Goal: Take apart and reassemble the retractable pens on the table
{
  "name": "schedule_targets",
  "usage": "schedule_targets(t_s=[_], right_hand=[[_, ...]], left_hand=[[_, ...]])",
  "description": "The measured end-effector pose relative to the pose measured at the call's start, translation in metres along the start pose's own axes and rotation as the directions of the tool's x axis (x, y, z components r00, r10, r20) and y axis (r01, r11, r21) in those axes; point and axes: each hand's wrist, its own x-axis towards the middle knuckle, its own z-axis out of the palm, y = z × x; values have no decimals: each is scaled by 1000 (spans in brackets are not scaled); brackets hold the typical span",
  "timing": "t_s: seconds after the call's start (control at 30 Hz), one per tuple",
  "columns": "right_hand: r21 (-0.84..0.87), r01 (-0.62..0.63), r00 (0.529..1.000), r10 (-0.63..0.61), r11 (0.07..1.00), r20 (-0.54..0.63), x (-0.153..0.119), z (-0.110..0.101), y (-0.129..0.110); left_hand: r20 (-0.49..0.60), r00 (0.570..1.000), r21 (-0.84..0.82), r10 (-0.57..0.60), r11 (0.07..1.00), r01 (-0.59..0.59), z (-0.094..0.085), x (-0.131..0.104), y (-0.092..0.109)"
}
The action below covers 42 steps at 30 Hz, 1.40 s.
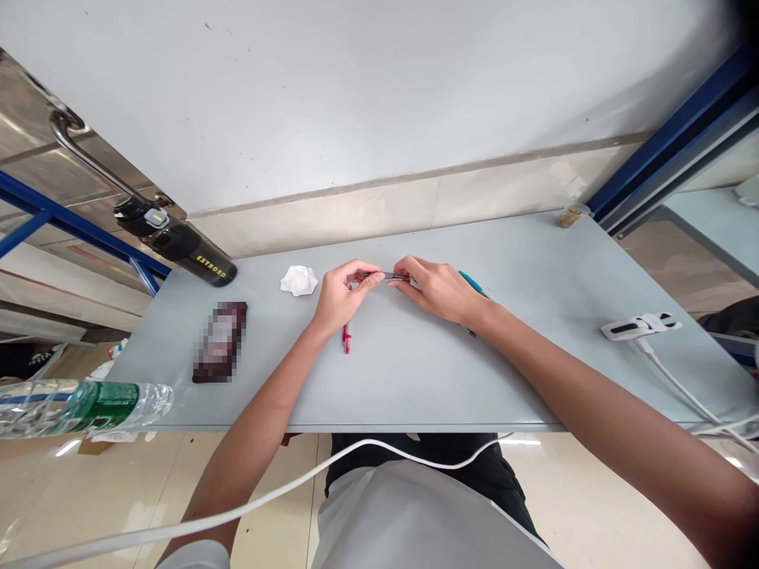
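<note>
A thin dark pen spans the gap between my hands, held level just above the grey table. My left hand pinches one end of it between thumb and fingers. The fingers of my right hand are closed round the other end, where a small yellowish tip partly shows. Below my left hand lies a red pen, its upper part hidden by the hand. Behind my right wrist a teal pen sticks out, and the wrist covers the rest of it.
Crumpled white tissue lies left of my hands, near a blurred dark red packet. A black bottle and a water bottle are at the left. Rightward are a white cabled device and a small cup. A white cable crosses my lap.
</note>
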Motion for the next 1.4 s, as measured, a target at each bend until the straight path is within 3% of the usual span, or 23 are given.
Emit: schedule_targets(t_s=[0.33,0.6,0.83,0.97,1.13,1.27,1.4], right_hand=[[-14,26,1000,-26,1000,-3,-1,0,1],[-72,65,997,-68,995,-36,1,-1,1],[15,68,998,-68,998,-18,0,-1,2],[229,-24,999,12,973,51,3,-8,-3],[563,-247,962,129,789,242,6,-18,-8],[691,-377,917,147,617,370,9,-23,-6],[789,-487,871,140,375,471,11,-30,-3]], left_hand=[[-7,999,-4,53,999,-53,-1,-1,-1],[37,998,-31,-51,998,52,-2,-1,-4],[18,981,74,193,978,-194,-2,-1,-3],[42,956,127,291,947,-295,-5,-1,-1],[58,933,144,355,922,-360,-8,-1,-4],[70,923,110,379,916,-385,-9,0,-5],[62,921,106,386,915,-390,-8,1,-1]])
